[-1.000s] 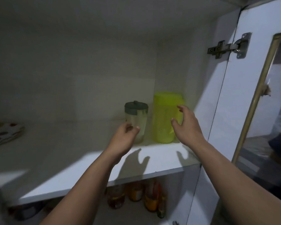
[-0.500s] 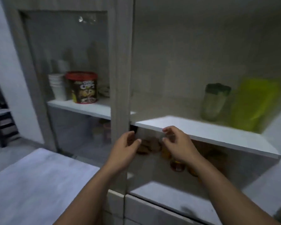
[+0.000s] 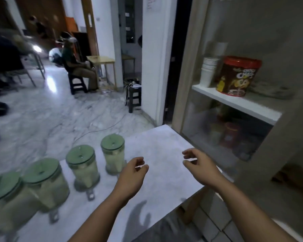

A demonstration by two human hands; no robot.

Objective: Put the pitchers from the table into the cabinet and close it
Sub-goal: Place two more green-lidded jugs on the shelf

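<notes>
Four green-lidded pitchers (image 3: 113,153) stood in a row on the white table (image 3: 164,145), at its left side. Both hands hovered above the table, empty, fingers loosely curled. The left hand (image 3: 132,173) was just beside the nearest pitcher, likely ready to grasp it; the right hand (image 3: 199,165) hung nearer the cabinet (image 3: 234,100).

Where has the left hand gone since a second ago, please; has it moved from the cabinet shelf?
Yes. The left hand has come off the cabinet shelf and down: it now hovers empty over the table, just right of the nearest green-lidded pitcher.
</notes>
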